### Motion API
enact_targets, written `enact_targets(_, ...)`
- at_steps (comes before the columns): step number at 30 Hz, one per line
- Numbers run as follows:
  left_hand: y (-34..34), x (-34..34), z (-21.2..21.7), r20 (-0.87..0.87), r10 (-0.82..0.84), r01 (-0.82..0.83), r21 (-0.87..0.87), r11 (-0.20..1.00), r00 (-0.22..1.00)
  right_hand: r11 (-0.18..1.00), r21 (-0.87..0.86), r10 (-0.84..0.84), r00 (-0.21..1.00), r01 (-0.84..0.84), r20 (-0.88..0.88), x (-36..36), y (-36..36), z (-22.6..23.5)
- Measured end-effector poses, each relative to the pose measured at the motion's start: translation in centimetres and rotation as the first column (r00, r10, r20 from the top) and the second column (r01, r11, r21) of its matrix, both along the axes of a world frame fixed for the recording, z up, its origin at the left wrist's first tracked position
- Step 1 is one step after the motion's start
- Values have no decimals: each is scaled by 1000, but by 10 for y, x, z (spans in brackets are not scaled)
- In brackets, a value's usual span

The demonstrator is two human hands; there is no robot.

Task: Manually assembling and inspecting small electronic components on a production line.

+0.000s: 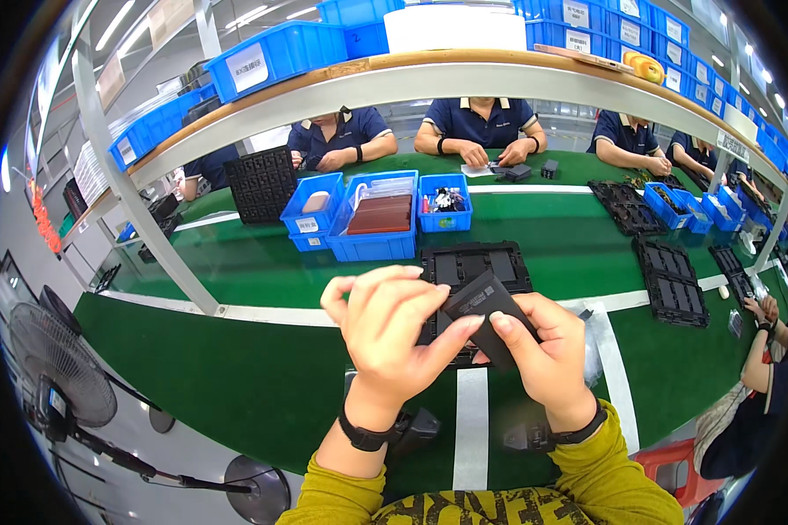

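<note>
My right hand [547, 346] is closed around a flat black rectangular block [490, 319], its thumb lying across the face. Small pale print and a square code show at the block's upper end. My left hand [394, 319] is beside it with fingers spread and bent. Its thumb tip and one fingertip come close to the block's left edge; whether they touch it I cannot tell. Behind both hands, a black compartment tray [521, 254] holds flat dark pieces and is partly hidden by them.
Blue bins [372, 245] stand beyond the tray, one with brown sheets. More black trays [674, 284] lie to the right. A white shelf frame [263, 315] crosses the green table. Co-workers [481, 131] sit opposite. A floor fan [66, 363] stands at left.
</note>
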State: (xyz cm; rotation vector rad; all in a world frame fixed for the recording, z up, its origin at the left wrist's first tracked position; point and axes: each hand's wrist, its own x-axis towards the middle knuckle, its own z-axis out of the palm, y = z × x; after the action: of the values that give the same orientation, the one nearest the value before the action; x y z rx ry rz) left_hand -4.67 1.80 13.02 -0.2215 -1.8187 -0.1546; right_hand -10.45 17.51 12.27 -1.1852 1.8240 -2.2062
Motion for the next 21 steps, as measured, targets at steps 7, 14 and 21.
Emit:
enact_targets(7, -10, 2, 10, 334, -496, 443, 226, 868, 802, 989, -81, 133, 977, -121, 164, 1, 4, 4)
enact_targets(14, -13, 4, 13, 428, -501, 452, 218, 865, 752, 985, 2, 170, 969, -173, 180, 2, 5, 5)
enact_targets(21, -8, 1, 16, 433, -170, 215, -57, 975, 885, 986, 55, 148, 979, -157, 143, -2, 5, 4)
